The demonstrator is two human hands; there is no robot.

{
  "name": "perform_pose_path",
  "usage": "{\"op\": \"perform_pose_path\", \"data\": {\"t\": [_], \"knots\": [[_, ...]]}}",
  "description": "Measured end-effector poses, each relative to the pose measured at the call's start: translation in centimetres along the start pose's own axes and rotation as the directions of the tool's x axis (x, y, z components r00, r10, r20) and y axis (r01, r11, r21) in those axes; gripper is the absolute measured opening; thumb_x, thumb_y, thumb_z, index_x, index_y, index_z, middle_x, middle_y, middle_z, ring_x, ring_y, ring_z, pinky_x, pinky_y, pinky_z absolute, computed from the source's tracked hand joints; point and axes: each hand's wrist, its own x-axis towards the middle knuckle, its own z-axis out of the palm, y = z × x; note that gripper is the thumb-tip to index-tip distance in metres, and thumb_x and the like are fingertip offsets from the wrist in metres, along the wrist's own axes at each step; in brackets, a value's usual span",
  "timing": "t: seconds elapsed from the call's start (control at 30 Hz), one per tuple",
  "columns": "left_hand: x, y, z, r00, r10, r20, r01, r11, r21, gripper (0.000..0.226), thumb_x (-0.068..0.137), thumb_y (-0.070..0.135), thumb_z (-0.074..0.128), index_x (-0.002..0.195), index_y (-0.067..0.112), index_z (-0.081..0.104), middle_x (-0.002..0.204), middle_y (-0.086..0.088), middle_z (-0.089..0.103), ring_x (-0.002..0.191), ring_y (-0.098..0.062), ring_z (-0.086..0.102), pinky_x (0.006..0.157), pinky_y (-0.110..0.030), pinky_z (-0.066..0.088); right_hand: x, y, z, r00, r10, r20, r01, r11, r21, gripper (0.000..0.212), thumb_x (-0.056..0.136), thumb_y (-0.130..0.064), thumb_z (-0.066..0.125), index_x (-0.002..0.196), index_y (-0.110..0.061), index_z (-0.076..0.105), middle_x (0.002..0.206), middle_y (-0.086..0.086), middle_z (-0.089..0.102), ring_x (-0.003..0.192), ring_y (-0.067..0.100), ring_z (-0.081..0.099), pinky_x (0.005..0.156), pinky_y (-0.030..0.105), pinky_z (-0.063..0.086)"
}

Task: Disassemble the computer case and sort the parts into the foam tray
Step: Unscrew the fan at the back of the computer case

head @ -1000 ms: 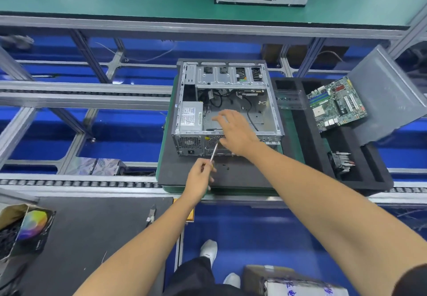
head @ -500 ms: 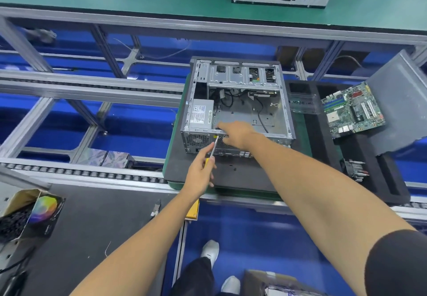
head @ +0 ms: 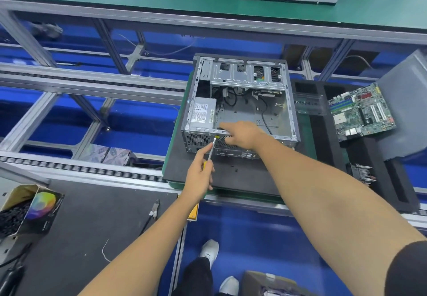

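The power supply (head: 203, 113) label's print is too small to read.

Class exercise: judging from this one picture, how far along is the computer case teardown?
Done: the motherboard already lies on the foam tray. In hand: the left hand holds a screwdriver at the computer case rear panel while the right hand steadies its rim. Left: the power supply and cables remain inside.
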Motion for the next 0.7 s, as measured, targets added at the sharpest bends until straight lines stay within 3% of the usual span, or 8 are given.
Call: {"op": "perform_pose_path", "data": {"t": [0.13, 0.3, 0.5, 0.6, 0.7], "knots": [[0.27, 0.09, -0.01, 1.0, 0.028, 0.014, -0.028, 0.999, 0.026, 0.054, 0.105, 0.019, 0.043, 0.14, 0.061, 0.047, 0.076, 0.006, 0.054, 0.052, -0.017, 0.05, 0.043, -0.031, 0.047, 0.13, 0.11, 0.08, 0.999, 0.039, -0.001, -0.039, 0.999, 0.038, 0.027, 0.092, -0.033, 0.059, 0.108, -0.042, 0.039, 0.066, -0.011, 0.043, 0.061, 0.002, 0.04, 0.052, 0.029, 0.023], [0.56, 0.49, 0.15, 0.999, 0.035, 0.01, -0.036, 0.999, 0.039, 0.053, 0.105, 0.021, 0.044, 0.14, 0.061, 0.046, 0.082, -0.007, 0.055, 0.053, -0.016, 0.051, 0.043, -0.029, 0.047, 0.23, 0.3, 0.48, 0.999, 0.044, -0.021, -0.043, 0.998, 0.04, 0.025, 0.092, -0.033, 0.061, 0.1, -0.039, 0.038, 0.066, -0.013, 0.041, 0.06, -0.001, 0.038, 0.052, 0.028, 0.024], [0.63, 0.38, 0.23, 0.999, 0.044, -0.002, -0.044, 0.998, 0.04, 0.053, 0.105, 0.021, 0.044, 0.14, 0.061, 0.046, 0.078, 0.002, 0.055, 0.053, -0.016, 0.051, 0.043, -0.03, 0.047, 0.02, 0.21, 0.31, 0.999, 0.037, -0.033, -0.035, 0.998, 0.061, 0.03, 0.092, -0.033, 0.061, 0.098, -0.046, 0.035, 0.066, -0.012, 0.043, 0.06, 0.001, 0.04, 0.052, 0.028, 0.025], [0.53, 0.48, 0.25, 0.998, 0.058, -0.001, -0.058, 0.997, 0.04, 0.052, 0.106, 0.021, 0.044, 0.141, 0.06, 0.046, 0.077, 0.003, 0.054, 0.053, -0.016, 0.05, 0.044, -0.03, 0.048, 0.1, 0.29, 0.42, 0.999, 0.031, -0.031, -0.03, 0.998, 0.05, 0.028, 0.092, -0.033, 0.062, 0.098, -0.039, 0.034, 0.067, -0.011, 0.044, 0.061, 0.002, 0.042, 0.052, 0.029, 0.027], [0.48, 0.25, 0.32, 0.997, 0.079, 0.002, -0.079, 0.996, 0.042, 0.053, 0.105, 0.021, 0.044, 0.142, 0.059, 0.044, 0.077, -0.007, 0.053, 0.052, -0.014, 0.047, 0.045, -0.027, 0.046, 0.2, 0.49, 0.63, 0.998, 0.045, -0.035, -0.043, 0.998, 0.047, 0.022, 0.094, -0.034, 0.062, 0.108, -0.033, 0.045, 0.069, -0.012, 0.044, 0.061, 0.003, 0.042, 0.052, 0.028, 0.026]]}}
